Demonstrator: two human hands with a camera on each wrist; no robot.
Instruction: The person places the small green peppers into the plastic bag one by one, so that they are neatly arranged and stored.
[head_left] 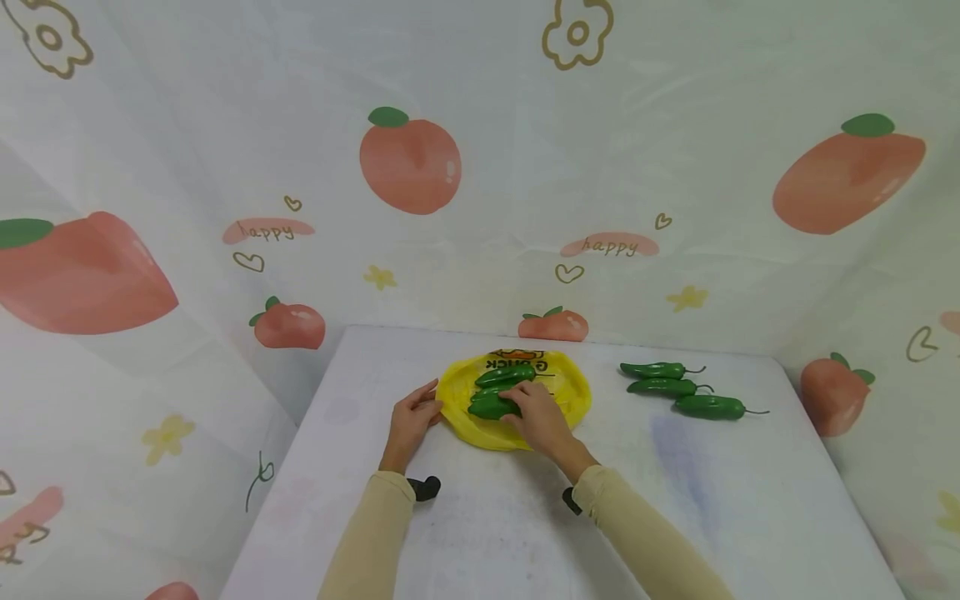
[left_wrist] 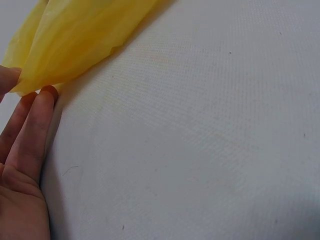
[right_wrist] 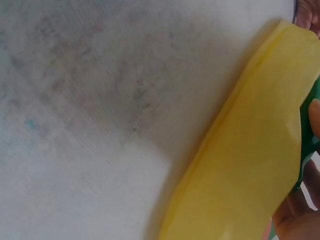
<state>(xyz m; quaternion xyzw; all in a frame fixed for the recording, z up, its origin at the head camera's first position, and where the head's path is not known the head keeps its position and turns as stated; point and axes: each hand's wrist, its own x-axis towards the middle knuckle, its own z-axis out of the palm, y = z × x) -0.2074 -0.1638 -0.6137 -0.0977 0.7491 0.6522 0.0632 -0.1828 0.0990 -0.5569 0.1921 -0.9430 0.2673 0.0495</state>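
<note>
A yellow plastic bag lies spread open on the table, its edge forming a round rim and dark print showing at the far side. Inside it, one green chili pepper lies at the back, with more green nearer the front. My left hand pinches the bag's left rim, thumb above and fingers below in the left wrist view. Over the bag's middle, my right hand grips a green pepper between thumb and fingers. The bag's side wall partly hides that pepper in the right wrist view.
Three more green chili peppers lie on the white table right of the bag, stems pointing right. A printed fabric wall encloses the table at the back and both sides.
</note>
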